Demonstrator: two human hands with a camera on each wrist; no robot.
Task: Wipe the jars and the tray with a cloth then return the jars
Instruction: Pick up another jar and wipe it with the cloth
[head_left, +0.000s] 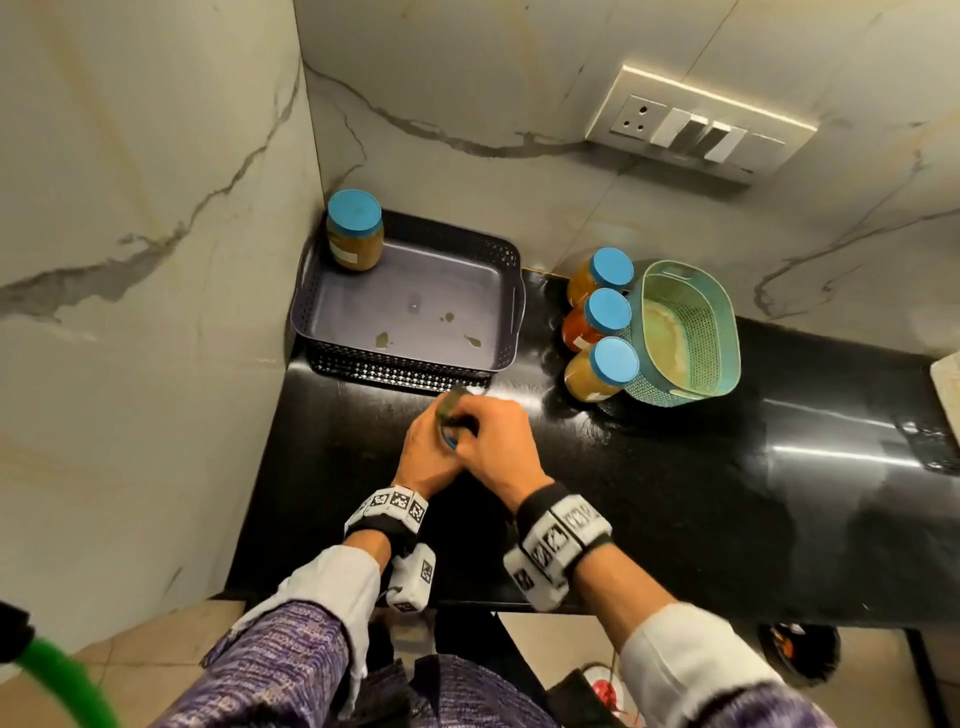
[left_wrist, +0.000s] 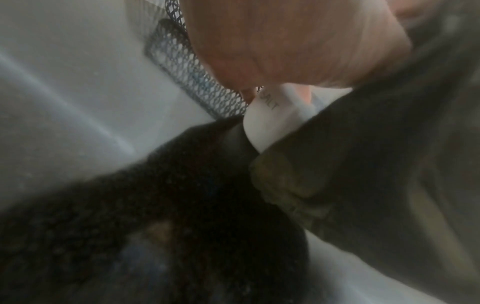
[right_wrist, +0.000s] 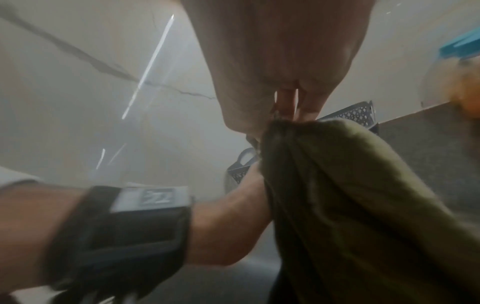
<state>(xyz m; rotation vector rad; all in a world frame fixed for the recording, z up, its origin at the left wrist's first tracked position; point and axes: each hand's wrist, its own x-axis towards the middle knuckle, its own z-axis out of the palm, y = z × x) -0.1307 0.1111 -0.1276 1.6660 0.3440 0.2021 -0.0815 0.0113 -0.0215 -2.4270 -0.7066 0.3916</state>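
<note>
At the centre of the head view we hold a jar (head_left: 450, 440) between both hands just above the black counter (head_left: 675, 467); only a sliver of its blue lid shows there, and the left-wrist view shows a white label reading "SALT". Our left hand (head_left: 427, 451) curls around the jar, while our right hand (head_left: 497, 446) has its fingers clamped on an olive cloth (right_wrist: 337, 185) pressed against it. Just above, the grey tray (head_left: 511, 312) sits in the corner with spots on its floor and one blue-lidded jar (head_left: 355, 231) in its upper-left corner. To the right, three more jars (head_left: 605, 317) stand in a row touching a teal basket (head_left: 727, 332).
</note>
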